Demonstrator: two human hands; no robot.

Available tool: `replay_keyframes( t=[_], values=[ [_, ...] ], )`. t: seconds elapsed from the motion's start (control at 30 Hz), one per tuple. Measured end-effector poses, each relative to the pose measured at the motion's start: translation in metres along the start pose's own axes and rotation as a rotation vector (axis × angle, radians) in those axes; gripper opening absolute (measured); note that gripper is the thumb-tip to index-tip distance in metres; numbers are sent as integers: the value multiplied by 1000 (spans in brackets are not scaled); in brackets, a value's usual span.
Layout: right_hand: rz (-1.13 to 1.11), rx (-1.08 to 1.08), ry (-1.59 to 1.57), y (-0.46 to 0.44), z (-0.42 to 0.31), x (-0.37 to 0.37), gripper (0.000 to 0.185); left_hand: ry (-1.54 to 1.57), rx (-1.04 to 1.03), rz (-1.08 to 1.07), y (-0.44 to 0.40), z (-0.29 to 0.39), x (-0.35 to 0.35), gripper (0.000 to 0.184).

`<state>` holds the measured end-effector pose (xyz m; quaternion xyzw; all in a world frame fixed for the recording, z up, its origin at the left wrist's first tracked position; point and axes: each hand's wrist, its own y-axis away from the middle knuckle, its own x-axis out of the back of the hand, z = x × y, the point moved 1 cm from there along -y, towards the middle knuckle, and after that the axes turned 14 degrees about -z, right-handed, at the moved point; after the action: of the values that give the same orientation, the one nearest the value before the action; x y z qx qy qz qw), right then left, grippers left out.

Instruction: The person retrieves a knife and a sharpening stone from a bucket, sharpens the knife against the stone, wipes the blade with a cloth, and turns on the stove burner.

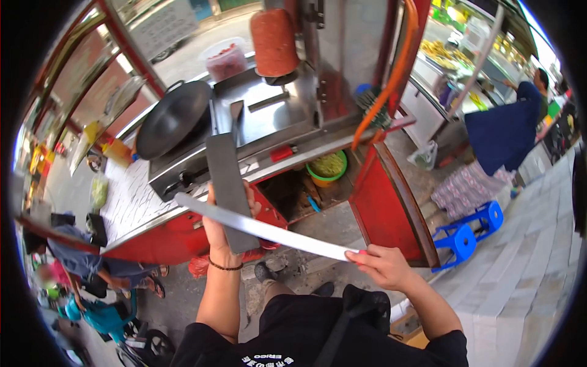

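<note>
Left hand [216, 235] wrapped round dark block [225, 165], right hand [384, 267] gripping knife [275, 233]; best keep angle low, steady.

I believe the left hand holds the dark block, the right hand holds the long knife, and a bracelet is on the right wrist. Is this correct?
Not quite: the head view shows the bracelet on the left wrist. The left hand holds the dark block, the right hand the long knife.
</note>
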<state>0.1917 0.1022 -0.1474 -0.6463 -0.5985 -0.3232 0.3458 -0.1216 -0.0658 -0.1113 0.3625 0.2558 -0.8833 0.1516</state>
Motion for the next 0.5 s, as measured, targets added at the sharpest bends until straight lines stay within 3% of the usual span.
replay_keyframes(
  t=[0.03, 0.07, 0.13, 0.2, 0.23, 0.27, 0.33, 0.4, 0.5],
  values=[
    [-7, 26, 4, -9, 1, 10, 44, -8, 37, 196, 6, -5, -16, 49],
    [32, 19, 3, -20, 4, 26, 44, 12, 45, 242, 13, -24, -3, 54],
    [57, 20, 4, -30, 4, 37, 45, 6, 327, 166, 41, -55, -22, 52],
    [150, 70, -106, -44, 2, 43, 46, -178, 281, 157, 52, -90, -20, 48],
    [115, 110, -105, -40, 2, 35, 46, -150, 265, 243, 50, -74, -26, 48],
    [49, 121, -74, -31, 5, 23, 46, -128, 255, 472, 48, -50, -28, 47],
    [-66, 128, -67, -9, 6, 4, 45, 27, -7, 247, 35, 7, -20, 46],
    [-101, 131, -17, -7, 9, 9, 45, -68, -143, 186, 42, 43, -5, 47],
    [-53, 116, 20, -31, -3, 24, 45, 69, -18, 339, 62, 13, -3, 52]
  ],
)
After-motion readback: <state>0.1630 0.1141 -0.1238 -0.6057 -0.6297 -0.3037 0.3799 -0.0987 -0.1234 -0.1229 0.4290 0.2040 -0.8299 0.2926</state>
